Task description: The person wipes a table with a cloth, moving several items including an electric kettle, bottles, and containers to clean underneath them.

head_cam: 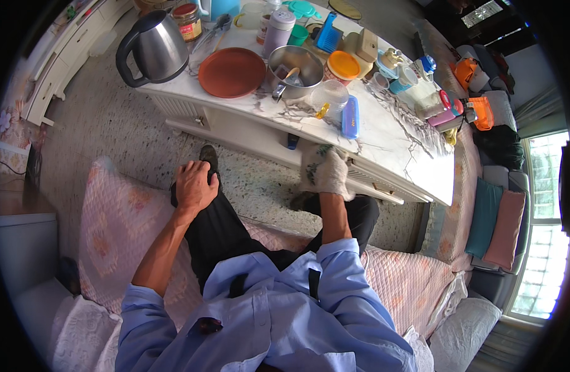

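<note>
My left hand (195, 184) rests on my left knee, fingers slightly spread, with nothing in it. A pale cloth with green marks (324, 169) covers my right hand (334, 174), beside the front edge of the marble-patterned table (382, 135); the fingers are hidden under it. On the table nearest that hand lie a blue-purple case (350, 117) and a clear cup with a yellow handle (330, 96). Behind them are a steel bowl (308, 60) with utensils inside, a brown round tray (232, 73) and a jar with an orange lid (343, 66).
A steel electric kettle (161, 46) stands at the table's left end. Lidded cups, bottles and a blue plastic basket (329, 37) crowd its far side. Drawers (382, 186) front the table. I sit on a quilted sofa cover (127, 232); cushions (503, 228) lie at right.
</note>
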{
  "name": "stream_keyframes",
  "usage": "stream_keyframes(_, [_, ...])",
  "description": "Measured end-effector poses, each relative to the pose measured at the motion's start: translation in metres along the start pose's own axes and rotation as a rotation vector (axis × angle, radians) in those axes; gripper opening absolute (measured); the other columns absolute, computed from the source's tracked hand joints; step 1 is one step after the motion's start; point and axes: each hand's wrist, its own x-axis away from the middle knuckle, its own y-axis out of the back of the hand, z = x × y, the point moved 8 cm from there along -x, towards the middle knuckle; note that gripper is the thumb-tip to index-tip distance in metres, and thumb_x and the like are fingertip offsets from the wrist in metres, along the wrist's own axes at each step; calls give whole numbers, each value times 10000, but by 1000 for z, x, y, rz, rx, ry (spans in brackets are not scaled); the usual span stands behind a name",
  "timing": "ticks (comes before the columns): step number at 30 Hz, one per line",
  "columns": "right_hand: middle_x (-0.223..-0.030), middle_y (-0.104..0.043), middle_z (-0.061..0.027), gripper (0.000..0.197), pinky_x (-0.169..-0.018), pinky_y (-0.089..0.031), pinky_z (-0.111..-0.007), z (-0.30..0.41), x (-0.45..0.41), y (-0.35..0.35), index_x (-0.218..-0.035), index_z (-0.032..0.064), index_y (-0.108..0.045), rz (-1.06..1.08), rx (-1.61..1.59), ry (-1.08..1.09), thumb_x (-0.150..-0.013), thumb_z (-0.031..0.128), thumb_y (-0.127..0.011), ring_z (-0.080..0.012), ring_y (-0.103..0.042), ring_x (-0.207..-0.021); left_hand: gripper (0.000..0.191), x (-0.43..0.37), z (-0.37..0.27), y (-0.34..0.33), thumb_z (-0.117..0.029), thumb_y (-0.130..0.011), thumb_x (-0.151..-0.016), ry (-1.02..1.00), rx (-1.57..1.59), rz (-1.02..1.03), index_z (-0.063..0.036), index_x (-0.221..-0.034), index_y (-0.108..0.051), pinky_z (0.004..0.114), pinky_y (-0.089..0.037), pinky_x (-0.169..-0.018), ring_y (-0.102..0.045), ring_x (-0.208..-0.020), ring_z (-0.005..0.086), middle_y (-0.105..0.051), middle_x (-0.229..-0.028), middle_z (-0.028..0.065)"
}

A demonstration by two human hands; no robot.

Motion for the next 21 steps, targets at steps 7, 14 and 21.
stream_keyframes(7, [-1114,-641,-234,321,-862,-538,-468,133,-6,-41,-1092,40,-625,180,8,172,-774,62,-588,-421,-639,-1034,200,-3,1,3,-200,-700,-809,13,48,-15,-44,-881,-599,429,-442,-870,-588,-926,298,-636,-891,105])
stream_keyframes(14, [-998,-664,-235,292,-844,-524,-504,209,-18,-72,-1039,14,-623,225,-174,360,-757,85,-599,-436,-636,-988,179,0,10,-3,-171,-707,-811,44,48,5,-42,-885,-607,430,-449,-897,-594,-952,311,-649,-905,117])
stream_keyframes(21, [-954,-650,-229,209,-769,-546,-469,96,-11,-24,-1044,39,-635,215,-197,219,-885,150,-556,-426,-652,-857,169,1,9,-3,-145,-705,-807,33,14,27,-52,-903,-602,436,-451,-891,-597,-964,316,-658,-937,107])
